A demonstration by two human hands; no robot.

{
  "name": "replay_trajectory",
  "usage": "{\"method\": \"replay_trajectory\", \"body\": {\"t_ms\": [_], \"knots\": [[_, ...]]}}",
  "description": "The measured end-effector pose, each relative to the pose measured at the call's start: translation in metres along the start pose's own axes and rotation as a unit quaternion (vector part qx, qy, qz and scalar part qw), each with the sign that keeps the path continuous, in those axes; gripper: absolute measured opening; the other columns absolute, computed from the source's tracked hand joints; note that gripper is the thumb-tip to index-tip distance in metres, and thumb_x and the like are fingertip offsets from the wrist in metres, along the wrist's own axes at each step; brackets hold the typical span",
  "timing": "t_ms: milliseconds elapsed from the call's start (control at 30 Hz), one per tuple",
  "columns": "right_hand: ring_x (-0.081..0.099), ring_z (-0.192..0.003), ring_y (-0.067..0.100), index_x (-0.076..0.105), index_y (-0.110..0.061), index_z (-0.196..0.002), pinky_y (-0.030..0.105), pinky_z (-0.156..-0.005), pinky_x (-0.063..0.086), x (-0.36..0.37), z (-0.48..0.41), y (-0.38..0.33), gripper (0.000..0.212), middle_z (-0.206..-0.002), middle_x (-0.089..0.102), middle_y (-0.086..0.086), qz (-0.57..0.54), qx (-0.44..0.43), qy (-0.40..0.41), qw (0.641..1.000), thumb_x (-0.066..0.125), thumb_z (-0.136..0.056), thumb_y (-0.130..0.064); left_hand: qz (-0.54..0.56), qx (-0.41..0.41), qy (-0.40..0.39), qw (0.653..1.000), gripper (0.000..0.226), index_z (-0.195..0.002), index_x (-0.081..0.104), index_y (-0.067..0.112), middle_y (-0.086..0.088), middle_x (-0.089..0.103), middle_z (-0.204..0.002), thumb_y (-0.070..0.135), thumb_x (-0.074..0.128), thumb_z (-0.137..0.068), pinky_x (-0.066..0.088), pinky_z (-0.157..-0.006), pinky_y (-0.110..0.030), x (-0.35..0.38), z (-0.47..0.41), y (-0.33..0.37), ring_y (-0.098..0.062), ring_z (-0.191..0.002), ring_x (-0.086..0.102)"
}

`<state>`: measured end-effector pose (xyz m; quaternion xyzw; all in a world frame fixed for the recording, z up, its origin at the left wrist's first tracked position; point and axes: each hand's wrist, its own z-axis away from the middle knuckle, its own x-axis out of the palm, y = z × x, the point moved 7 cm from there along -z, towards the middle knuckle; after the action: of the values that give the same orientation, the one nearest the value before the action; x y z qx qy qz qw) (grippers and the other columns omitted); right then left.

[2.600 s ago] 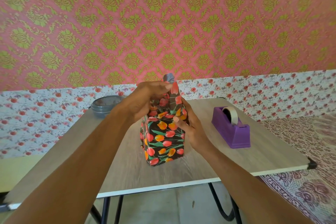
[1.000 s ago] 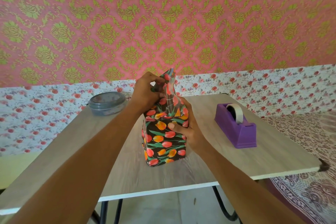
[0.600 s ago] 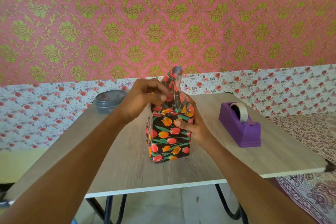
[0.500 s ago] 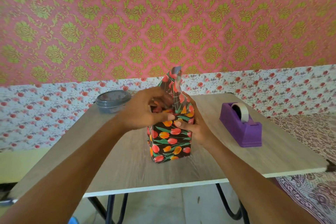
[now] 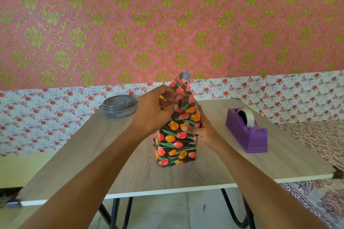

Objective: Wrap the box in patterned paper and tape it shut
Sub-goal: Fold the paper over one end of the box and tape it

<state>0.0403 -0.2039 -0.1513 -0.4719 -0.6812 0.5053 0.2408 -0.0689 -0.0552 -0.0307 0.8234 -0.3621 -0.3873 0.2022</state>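
Observation:
A box wrapped in dark paper printed with red and orange tulips (image 5: 176, 145) stands upright at the middle of the wooden table (image 5: 93, 154). Loose paper rises from its top to a pointed flap (image 5: 184, 83). My left hand (image 5: 156, 111) is at the upper left of the box, its fingers curled round and pinching the paper at the top fold. My right hand (image 5: 201, 130) grips the box's right side, thumb across the front face. The top of the box itself is hidden behind my left hand.
A purple tape dispenser (image 5: 247, 132) with a pale tape roll stands to the right of the box. A grey lidded round container (image 5: 120, 106) sits at the table's back left. Patterned wall runs behind; a patterned cloth lies at the right.
My left hand has worked up and down at the top fold and now pinches the paper higher again. My right hand has stayed on the box's right side.

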Motion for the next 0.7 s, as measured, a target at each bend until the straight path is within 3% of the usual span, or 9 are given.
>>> {"method": "replay_trajectory", "body": {"t_ms": [100,200,300,467,533,600,700], "knots": [[0.063,-0.126,0.021,0.035,-0.029,-0.152,0.051,-0.107,0.050,-0.002,-0.001,-0.001,0.090,-0.137,0.064,0.000,-0.004,0.001,-0.008,1.000,0.087,-0.078,-0.026,-0.031,0.016,-0.022,0.999,0.015,-0.089,0.074,0.019,0.009,0.071,-0.085,0.005,0.076,-0.085,0.053,-0.072,-0.022,0.002,-0.006,0.009,-0.004,-0.080,0.066],[0.064,-0.124,0.020,0.034,-0.029,-0.153,0.045,-0.103,0.054,-0.002,-0.001,-0.002,0.092,-0.136,0.065,-0.001,-0.007,0.001,-0.011,1.000,0.086,-0.077,-0.023,0.007,-0.022,0.026,0.999,0.024,-0.081,0.071,0.018,0.004,0.071,-0.083,-0.004,0.068,-0.089,0.057,-0.073,-0.029,0.000,-0.009,0.001,-0.011,-0.081,0.067],[0.065,-0.122,0.017,0.032,-0.030,-0.154,0.035,-0.097,0.056,-0.001,-0.001,-0.004,0.092,-0.135,0.066,-0.004,-0.010,-0.001,-0.009,1.000,0.084,-0.079,-0.019,0.054,-0.054,0.049,0.996,0.027,-0.081,0.065,0.019,0.000,0.067,-0.085,-0.005,0.063,-0.092,0.055,-0.062,-0.024,0.001,-0.005,-0.005,-0.012,-0.079,0.065],[0.066,-0.121,0.016,0.030,-0.029,-0.155,0.033,-0.096,0.057,0.000,0.000,-0.006,0.091,-0.132,0.067,-0.006,-0.006,-0.004,-0.020,1.000,0.080,-0.082,-0.012,0.049,-0.024,-0.004,0.998,0.025,-0.088,0.068,0.027,0.007,0.068,-0.089,0.002,0.068,-0.086,0.058,-0.077,-0.037,0.004,-0.009,0.007,-0.015,-0.083,0.068],[0.064,-0.123,0.017,0.029,-0.031,-0.156,0.040,-0.103,0.054,0.000,-0.001,-0.006,0.093,-0.134,0.066,-0.006,0.006,-0.005,-0.024,1.000,0.082,-0.080,-0.015,0.080,-0.035,-0.019,0.996,0.023,-0.087,0.068,0.030,0.008,0.069,-0.091,0.009,0.064,-0.082,0.058,-0.077,-0.043,0.004,-0.010,0.012,-0.019,-0.084,0.069],[0.064,-0.124,0.018,0.030,-0.032,-0.155,0.047,-0.107,0.051,-0.002,-0.002,-0.005,0.094,-0.135,0.066,-0.005,0.010,-0.005,-0.021,1.000,0.082,-0.080,-0.016,0.101,-0.031,-0.027,0.994,0.027,-0.101,0.067,0.031,0.006,0.068,-0.099,0.012,0.062,-0.082,0.057,-0.074,-0.041,0.005,-0.012,0.019,-0.018,-0.086,0.071],[0.063,-0.125,0.017,0.028,-0.038,-0.156,0.047,-0.107,0.050,-0.004,-0.002,-0.004,0.096,-0.136,0.065,-0.006,0.019,-0.003,-0.025,1.000,0.083,-0.080,-0.016,0.106,-0.005,-0.048,0.993,0.055,-0.130,0.056,0.032,0.001,0.062,-0.107,-0.005,0.061,-0.089,0.058,-0.070,-0.035,0.006,-0.016,0.030,-0.008,-0.082,0.069]]}}
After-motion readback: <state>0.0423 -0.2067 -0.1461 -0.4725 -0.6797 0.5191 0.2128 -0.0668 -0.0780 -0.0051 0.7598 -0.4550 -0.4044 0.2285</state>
